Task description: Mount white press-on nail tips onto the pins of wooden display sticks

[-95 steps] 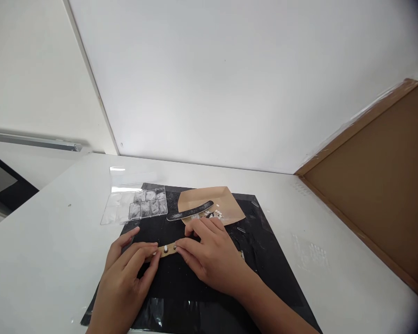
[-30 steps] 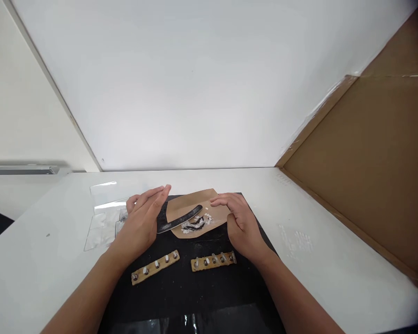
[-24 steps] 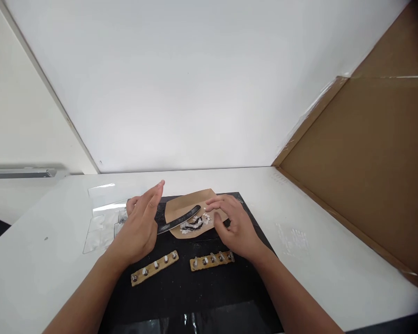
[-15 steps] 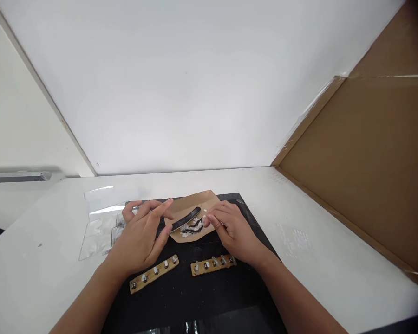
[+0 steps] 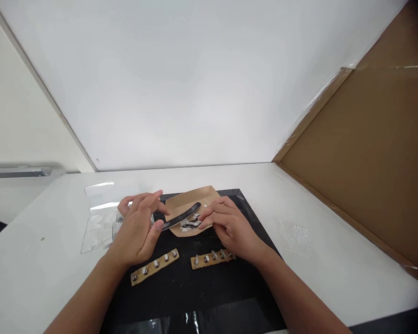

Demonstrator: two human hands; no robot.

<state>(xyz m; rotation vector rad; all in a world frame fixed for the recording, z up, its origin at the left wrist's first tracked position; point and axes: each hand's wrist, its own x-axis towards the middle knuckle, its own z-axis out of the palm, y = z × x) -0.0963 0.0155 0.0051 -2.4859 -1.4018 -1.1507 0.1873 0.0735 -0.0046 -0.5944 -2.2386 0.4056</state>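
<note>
My left hand (image 5: 135,232) hovers at the left edge of a brown paper tray (image 5: 179,200), fingers spread, nothing seen between them. By its thumb tip lies the near end of a curved black nail file (image 5: 183,216), which rests across the tray. My right hand (image 5: 230,225) is over the tray's right side, with thumb and fingers bent together; whatever they may hold is hidden. White and black bits (image 5: 191,224) lie beneath its fingertips. Closer to me are a left wooden strip (image 5: 149,271) and a right wooden strip (image 5: 209,260), each carrying several small nail-like white or clear pieces on metal studs.
A black mat (image 5: 181,297) lies under the tray and strips on the white table (image 5: 55,273). Clear plastic packaging (image 5: 97,227) is left of my left hand. A brown cardboard panel (image 5: 369,162) stands at the right, and a white wall (image 5: 188,93) rises behind.
My left hand has drawn back slightly to the left, showing more of the nail file's near end. My right hand has shifted a little left over the bits, its fingers lowered.
</note>
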